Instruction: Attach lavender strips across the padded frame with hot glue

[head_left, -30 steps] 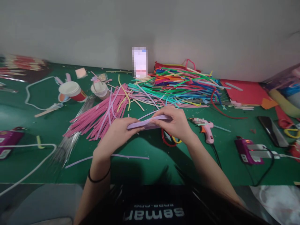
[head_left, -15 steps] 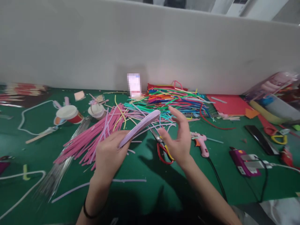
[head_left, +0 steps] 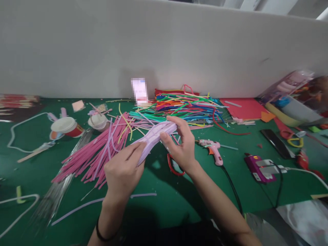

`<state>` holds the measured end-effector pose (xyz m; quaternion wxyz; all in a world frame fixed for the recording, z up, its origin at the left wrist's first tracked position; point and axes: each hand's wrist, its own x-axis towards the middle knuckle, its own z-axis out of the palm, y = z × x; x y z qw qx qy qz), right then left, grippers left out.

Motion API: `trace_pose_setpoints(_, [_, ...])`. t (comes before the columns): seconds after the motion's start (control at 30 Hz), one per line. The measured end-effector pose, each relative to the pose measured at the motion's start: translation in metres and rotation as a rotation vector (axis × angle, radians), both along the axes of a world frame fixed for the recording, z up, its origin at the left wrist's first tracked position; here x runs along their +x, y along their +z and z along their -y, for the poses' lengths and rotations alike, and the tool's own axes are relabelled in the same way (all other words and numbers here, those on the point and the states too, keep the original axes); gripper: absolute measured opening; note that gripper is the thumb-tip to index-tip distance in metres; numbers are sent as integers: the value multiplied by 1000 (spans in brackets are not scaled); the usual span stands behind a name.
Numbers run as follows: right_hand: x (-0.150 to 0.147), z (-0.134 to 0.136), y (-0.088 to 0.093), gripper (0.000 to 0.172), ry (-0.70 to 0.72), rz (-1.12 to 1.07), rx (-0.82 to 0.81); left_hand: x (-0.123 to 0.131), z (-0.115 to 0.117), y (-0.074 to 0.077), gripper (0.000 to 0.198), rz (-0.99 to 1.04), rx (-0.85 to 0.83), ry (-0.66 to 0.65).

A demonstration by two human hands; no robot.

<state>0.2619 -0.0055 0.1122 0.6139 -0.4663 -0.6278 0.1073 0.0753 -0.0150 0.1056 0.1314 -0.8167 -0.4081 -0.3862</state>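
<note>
A flat, curved lavender pipe-cleaner piece, made of strands lying side by side, is held up above the table. My left hand grips its lower left end, the thumb laid along the top. At the upper right end, my right hand pinches it between thumb and fingers. Below my right hand lie scissors with a red handle, their upper part hidden by the hand. A bundle of pink pipe cleaners spreads out left of my left hand. One lavender pipe cleaner lies near the front, partly behind my left wrist.
Multicoloured pipe cleaners are heaped at the back. On the right are a pink glue gun with a cord and a purple power strip. Paper cups stand at left. A lit phone leans against the white partition.
My right hand, open and apart from the lavender piece before, has closed on its upper end. The piece has turned to show its broader face. The view has shifted slightly right.
</note>
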Motion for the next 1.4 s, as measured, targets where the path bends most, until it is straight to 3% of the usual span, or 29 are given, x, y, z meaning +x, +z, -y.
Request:
trace_pose_setpoints(0.4, [5, -8, -7, 20, -1, -148, -76, 5, -6, -9, 18, -28, -67, 1])
trace_pose_setpoints(0.57, [15, -9, -2, 30, -57, -330, -187, 5, -4, -8, 15, 27, -138, -20])
trace_pose_setpoints(0.67, [21, -9, 1, 28, -151, -409, -130, 7, -4, -7, 14, 78, -177, -22])
trace_pose_setpoints(0.77, [25, -6, 4, 38, -194, -399, -49, 7, -4, -8, 14, 119, -184, -21])
trace_pose_setpoints(0.87, [25, -5, 6, 34, -132, -372, -65, 7, -5, -9, 13, 185, -211, -48])
trace_pose_setpoints(1.03, [22, -9, 5, 30, 100, -292, -192, 7, -6, -13, 14, 289, -315, -61])
trace_pose_setpoints(1.2, [22, -5, 8, 22, 130, -189, -147, -5, -13, -13, 14, 437, -507, -86])
trace_pose_setpoints(1.4, [26, 6, 22, 20, 253, -224, -152, -25, -26, -4, 17, 554, -741, -182])
